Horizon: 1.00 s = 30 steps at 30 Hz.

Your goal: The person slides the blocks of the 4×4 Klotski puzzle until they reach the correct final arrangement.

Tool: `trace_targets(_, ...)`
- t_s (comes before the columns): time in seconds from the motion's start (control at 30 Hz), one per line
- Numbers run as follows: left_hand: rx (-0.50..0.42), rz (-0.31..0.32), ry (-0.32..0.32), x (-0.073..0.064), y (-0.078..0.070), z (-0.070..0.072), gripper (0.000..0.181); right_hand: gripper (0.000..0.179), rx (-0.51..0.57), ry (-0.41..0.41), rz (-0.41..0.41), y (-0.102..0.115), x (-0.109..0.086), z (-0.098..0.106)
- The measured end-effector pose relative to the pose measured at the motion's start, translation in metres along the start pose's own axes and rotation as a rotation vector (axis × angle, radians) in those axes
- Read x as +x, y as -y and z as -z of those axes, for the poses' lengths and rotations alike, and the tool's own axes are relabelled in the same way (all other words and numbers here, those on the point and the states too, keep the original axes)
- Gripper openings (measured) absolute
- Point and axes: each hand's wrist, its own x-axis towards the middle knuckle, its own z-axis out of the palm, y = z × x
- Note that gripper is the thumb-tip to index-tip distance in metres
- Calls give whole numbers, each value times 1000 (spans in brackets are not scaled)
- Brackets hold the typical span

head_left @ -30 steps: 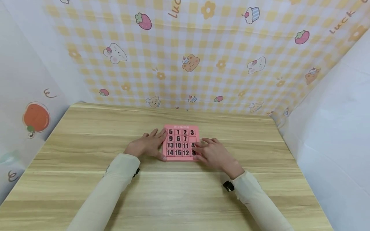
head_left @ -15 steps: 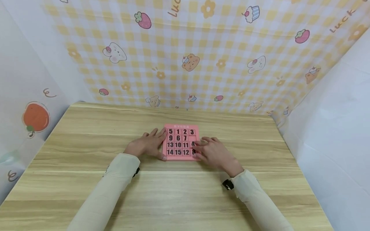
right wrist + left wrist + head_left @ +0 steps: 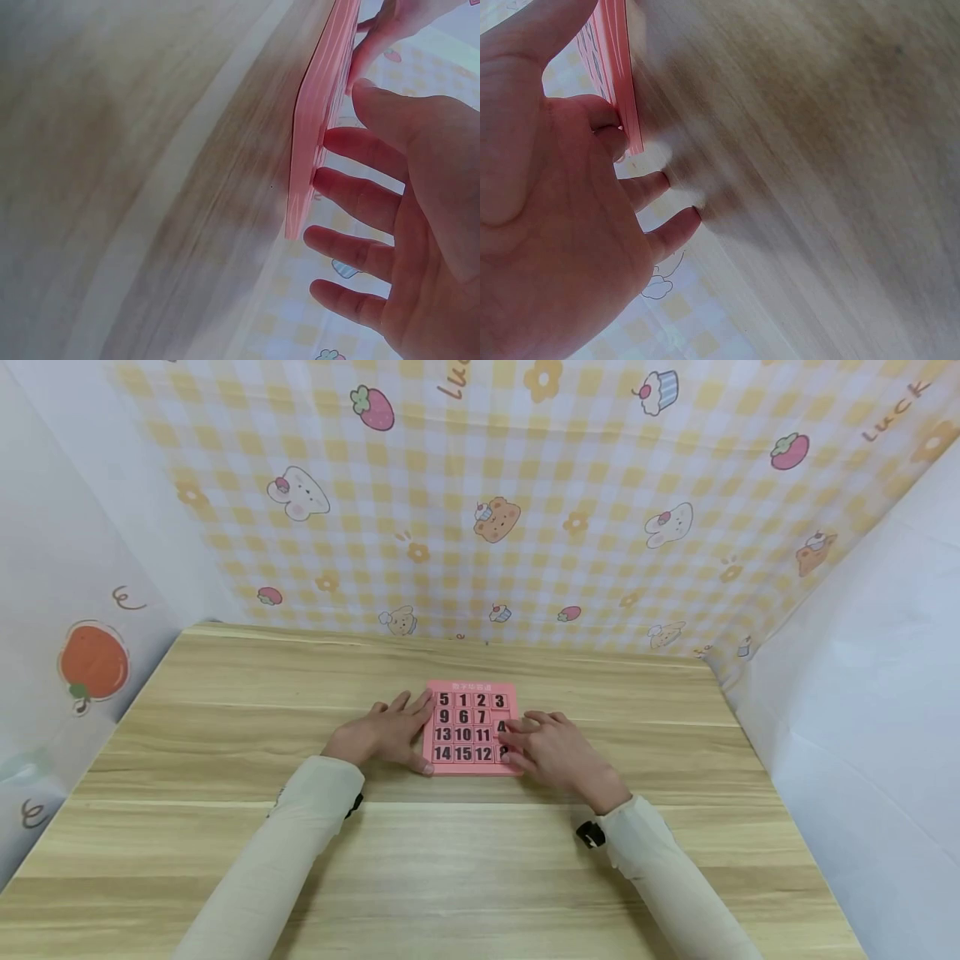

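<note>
A pink number slide puzzle (image 3: 472,770) lies flat on the table with black-numbered tiles in its frame. My left hand (image 3: 388,735) rests along its left side, fingers spread, thumb at the near-left corner. Over the right column, my right hand (image 3: 557,753) touches the tiles with its fingertips. The number 4 tile (image 3: 502,726) sits between the second and third rows, below the 3 tile (image 3: 499,701). Fingers partly cover the 8 tile (image 3: 503,752). In the right wrist view, relaxed fingers (image 3: 356,199) reach along the puzzle's edge (image 3: 311,127).
The wood-grain table (image 3: 465,877) extends around the puzzle on all sides. Behind it hangs a yellow checked cloth (image 3: 420,477) with cartoon prints. White sheets (image 3: 870,635) close off both sides.
The 4 tile has slid away from me, part way into the gap under the 3 tile, with my right fingertips on it. My left hand has stayed in place.
</note>
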Motion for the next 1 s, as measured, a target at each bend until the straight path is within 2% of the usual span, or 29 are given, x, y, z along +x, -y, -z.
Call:
trace_targets(0.2, 1, -1, 6, 2, 0, 1, 116, 42, 8, 9, -12, -1, 1, 0)
trace_targets(0.7, -2, 13, 12, 2, 0, 0, 115, 36, 16, -30, -4, -3, 6, -2)
trace_targets(1.0, -8, 11, 11, 1, 0, 0, 115, 36, 19, -19, -33, -3, 8, -2)
